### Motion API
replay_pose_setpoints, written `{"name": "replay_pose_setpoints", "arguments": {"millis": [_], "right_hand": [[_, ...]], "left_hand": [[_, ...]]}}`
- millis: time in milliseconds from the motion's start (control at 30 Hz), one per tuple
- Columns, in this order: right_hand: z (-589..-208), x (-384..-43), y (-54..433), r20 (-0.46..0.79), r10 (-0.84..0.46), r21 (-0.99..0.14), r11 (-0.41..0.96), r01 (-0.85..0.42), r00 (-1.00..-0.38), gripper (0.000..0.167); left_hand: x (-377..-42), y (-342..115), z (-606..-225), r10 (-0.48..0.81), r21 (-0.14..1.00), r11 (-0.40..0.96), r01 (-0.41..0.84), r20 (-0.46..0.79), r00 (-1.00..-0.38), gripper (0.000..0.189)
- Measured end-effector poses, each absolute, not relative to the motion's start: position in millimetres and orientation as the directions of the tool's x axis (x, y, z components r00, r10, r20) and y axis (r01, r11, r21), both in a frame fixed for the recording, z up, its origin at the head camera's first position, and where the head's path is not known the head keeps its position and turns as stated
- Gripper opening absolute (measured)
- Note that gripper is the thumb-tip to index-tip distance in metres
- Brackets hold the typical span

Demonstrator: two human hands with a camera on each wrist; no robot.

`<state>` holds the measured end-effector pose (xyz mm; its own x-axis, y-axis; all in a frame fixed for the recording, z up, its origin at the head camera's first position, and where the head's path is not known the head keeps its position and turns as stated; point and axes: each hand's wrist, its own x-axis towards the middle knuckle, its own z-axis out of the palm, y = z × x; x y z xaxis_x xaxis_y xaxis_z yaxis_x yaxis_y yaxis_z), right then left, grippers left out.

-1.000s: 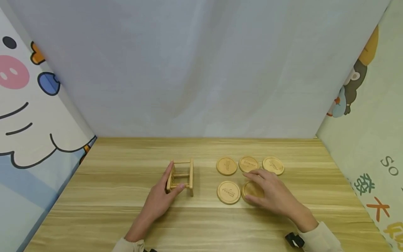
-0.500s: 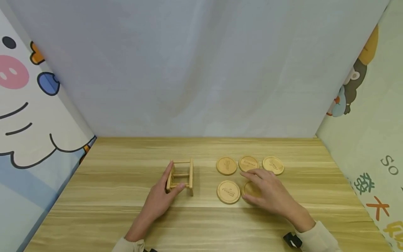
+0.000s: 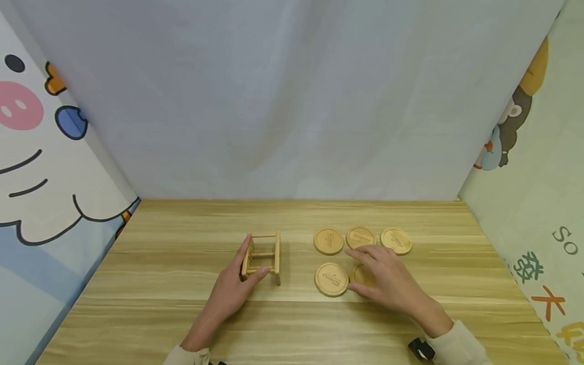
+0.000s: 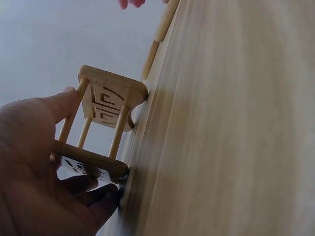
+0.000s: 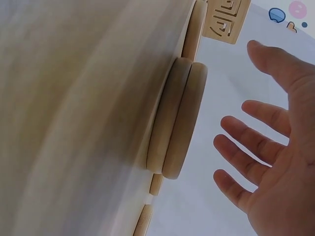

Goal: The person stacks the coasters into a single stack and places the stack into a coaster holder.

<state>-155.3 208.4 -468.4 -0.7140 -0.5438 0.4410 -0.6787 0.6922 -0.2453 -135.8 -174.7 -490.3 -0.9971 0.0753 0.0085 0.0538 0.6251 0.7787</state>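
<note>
My left hand [image 3: 232, 289] holds a small wooden coaster rack [image 3: 277, 256] by its near side on the table. In the left wrist view, the thumb is at a rod of the rack [image 4: 93, 160] and other fingers lie behind its slotted panel. Over a round wooden coaster [image 3: 364, 275] hovers my right hand [image 3: 388, 276], fingers spread and partly hiding it. The right wrist view shows two coasters [image 5: 184, 123] stacked there, with a gap between them and the right hand [image 5: 280, 157]. Left of that stack lies another coaster [image 3: 331, 279] with printed lettering.
Behind them lie three more coasters in a row: a left one [image 3: 328, 241], a middle one [image 3: 360, 236] and a right one [image 3: 396, 241]. The wood-grain table [image 3: 182, 218] ends at a pale cloth backdrop [image 3: 292, 101]. Cartoon-printed panels stand at both sides.
My right hand has shifted slightly left above the stacked coasters. The left hand and the rack have stayed put.
</note>
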Motion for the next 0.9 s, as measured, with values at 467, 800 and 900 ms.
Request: {"name": "replay_pose_setpoints", "arguments": {"millis": [467, 800, 900], "right_hand": [[-468.9, -155.6, 197.4, 0.408, -0.562, -0.248, 0.690, -0.680, -0.719, 0.072], [-469.0, -156.0, 190.4, 0.329, -0.577, -0.264, 0.704, -0.659, -0.748, 0.073], [-468.8, -157.0, 187.9, 0.307, -0.592, -0.260, 0.702, -0.664, -0.746, 0.073]], "left_hand": [[-134.6, -174.7, -488.9, 0.072, 0.776, 0.628, 0.048, 0.003, -0.997, 0.089], [-135.1, -174.5, -488.1, 0.075, 0.775, 0.631, 0.044, -0.004, -0.997, 0.089], [-135.5, -174.0, -488.9, 0.075, 0.773, 0.632, 0.052, 0.005, -0.997, 0.089]]}}
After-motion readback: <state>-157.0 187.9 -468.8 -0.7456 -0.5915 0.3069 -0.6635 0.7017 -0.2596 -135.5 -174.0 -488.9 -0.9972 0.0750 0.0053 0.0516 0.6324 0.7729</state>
